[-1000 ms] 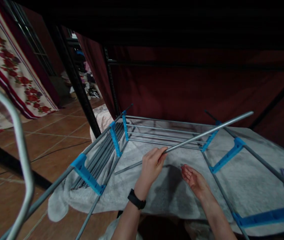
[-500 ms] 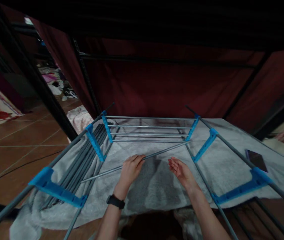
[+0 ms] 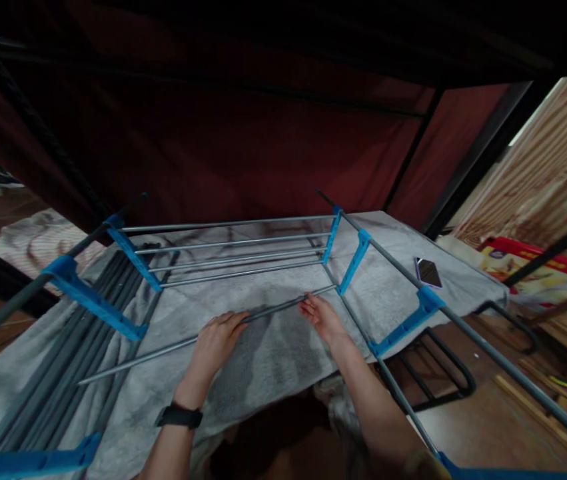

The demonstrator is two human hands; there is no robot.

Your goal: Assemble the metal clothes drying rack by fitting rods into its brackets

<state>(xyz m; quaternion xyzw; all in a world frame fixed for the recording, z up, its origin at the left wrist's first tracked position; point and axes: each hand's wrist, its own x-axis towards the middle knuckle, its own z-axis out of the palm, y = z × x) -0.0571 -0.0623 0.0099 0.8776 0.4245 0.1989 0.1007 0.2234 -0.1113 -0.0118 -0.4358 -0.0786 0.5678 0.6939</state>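
A thin grey metal tube [image 3: 163, 350] runs at a slant across the frame, its right end close to a blue plastic bracket [image 3: 354, 261]. My left hand [image 3: 218, 337], with a dark watch on its wrist, is wrapped over the middle of this tube from above. Farther right along it, my right hand [image 3: 320, 317] has its fingertips closed around the tube. The rack frame [image 3: 403, 267] lies on both sides of my hands, made of grey tubes and blue brackets. At its far end, several crossbars [image 3: 243, 243] join two facing brackets.
A bundle of loose grey tubes [image 3: 78, 333] lies on the left of the grey blanket [image 3: 273, 347]. A phone [image 3: 428, 272] rests on the blanket at the right. Beyond the edge are a black metal frame [image 3: 443, 373] and a red-and-yellow box [image 3: 538, 270]. A dark red curtain [image 3: 263, 153] hangs behind.
The view has turned to the right. My right hand, previously apart from the tube with fingers loose, has come up to it and taken hold. My left hand keeps its grip.
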